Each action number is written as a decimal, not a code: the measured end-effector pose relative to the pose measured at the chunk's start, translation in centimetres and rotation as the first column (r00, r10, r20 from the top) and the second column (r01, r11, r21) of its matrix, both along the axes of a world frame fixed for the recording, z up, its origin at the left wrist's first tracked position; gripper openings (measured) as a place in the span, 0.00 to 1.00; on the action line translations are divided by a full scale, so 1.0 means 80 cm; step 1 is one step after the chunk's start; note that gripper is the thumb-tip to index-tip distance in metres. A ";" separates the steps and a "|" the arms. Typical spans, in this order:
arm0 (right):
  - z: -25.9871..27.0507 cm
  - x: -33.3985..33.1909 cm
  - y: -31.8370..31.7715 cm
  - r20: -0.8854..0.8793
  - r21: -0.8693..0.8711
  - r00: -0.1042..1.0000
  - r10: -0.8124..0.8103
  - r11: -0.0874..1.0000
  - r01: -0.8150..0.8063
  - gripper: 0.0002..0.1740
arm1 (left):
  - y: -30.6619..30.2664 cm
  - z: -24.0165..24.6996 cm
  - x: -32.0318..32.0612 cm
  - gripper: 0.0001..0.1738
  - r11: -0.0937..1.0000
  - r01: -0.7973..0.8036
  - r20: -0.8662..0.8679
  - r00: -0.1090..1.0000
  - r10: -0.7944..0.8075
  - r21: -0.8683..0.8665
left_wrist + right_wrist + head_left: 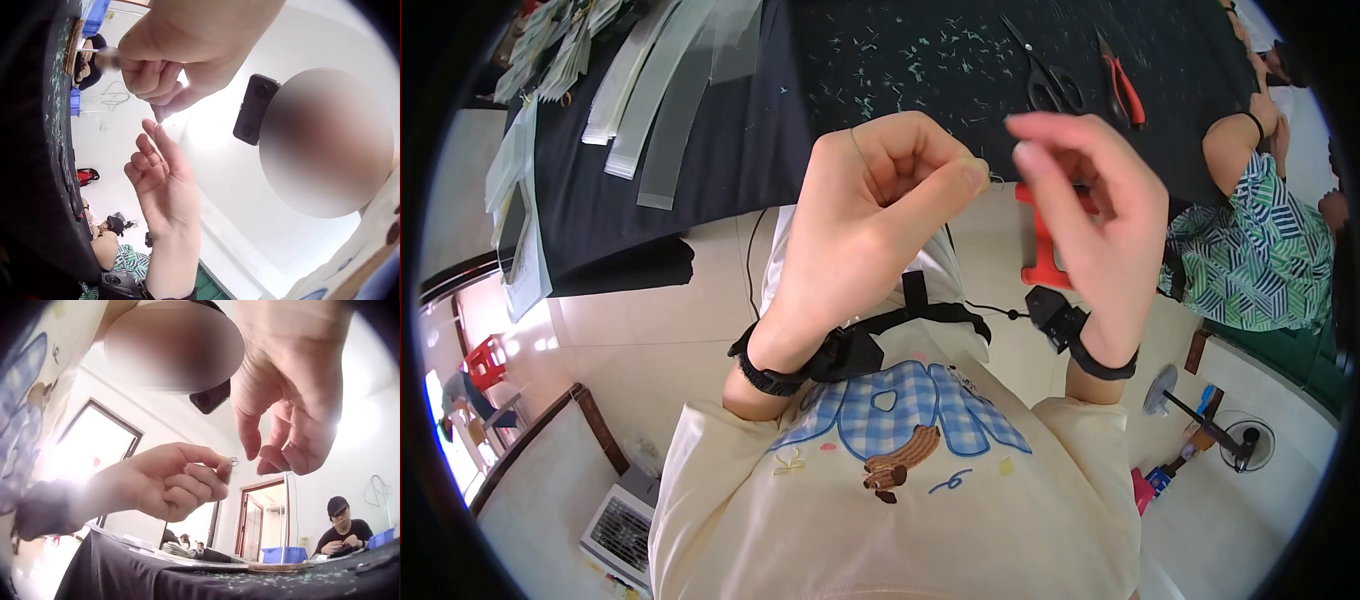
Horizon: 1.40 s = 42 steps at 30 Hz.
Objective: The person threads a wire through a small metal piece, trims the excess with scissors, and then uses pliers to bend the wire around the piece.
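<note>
A small thin loop (234,462), perhaps wire or thread, sticks out from the fingertips of my left hand (865,225), which pinches it between thumb and index finger. In the head view a fine strand runs over the back of that hand. My right hand (1108,225) is just to the right, its thumb and index finger apart with nothing visible between them. From the right wrist view, a small gap separates the right fingertips from the loop. Both hands are raised above the near edge of the black cloth (770,150).
Black scissors (1052,85) and red-handled pliers (1122,90) lie on the cloth among scattered green scraps (890,60). Clear plastic strips (662,110) are at the left. A red object (1045,240) shows below the table edge. Another person's arm (1235,140) rests at the right.
</note>
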State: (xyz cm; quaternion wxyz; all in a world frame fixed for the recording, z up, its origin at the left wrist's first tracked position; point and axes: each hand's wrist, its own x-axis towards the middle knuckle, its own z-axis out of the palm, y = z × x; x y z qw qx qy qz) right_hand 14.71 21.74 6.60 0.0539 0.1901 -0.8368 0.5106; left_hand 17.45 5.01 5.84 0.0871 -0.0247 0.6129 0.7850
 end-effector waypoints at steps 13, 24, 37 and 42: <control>-0.010 0.019 -0.018 -0.416 0.161 0.909 0.022 0.986 0.050 0.15 | 0.004 -0.005 0.005 0.06 0.994 -0.065 -0.077 0.995 0.058 -0.091; -0.014 0.024 -0.009 -0.363 0.046 0.932 -0.017 0.998 0.036 0.16 | 0.004 -0.007 0.007 0.06 0.992 -0.065 -0.083 0.995 0.056 -0.106; -0.015 0.028 -0.010 -0.445 0.086 0.895 0.030 0.996 0.009 0.17 | -0.001 -0.004 0.009 0.06 0.997 -0.002 -0.089 0.996 -0.006 -0.082; -0.014 0.031 -0.006 -0.443 0.117 0.896 0.017 0.992 0.039 0.16 | 0.001 -0.007 0.010 0.05 0.998 0.001 -0.093 0.996 -0.006 -0.055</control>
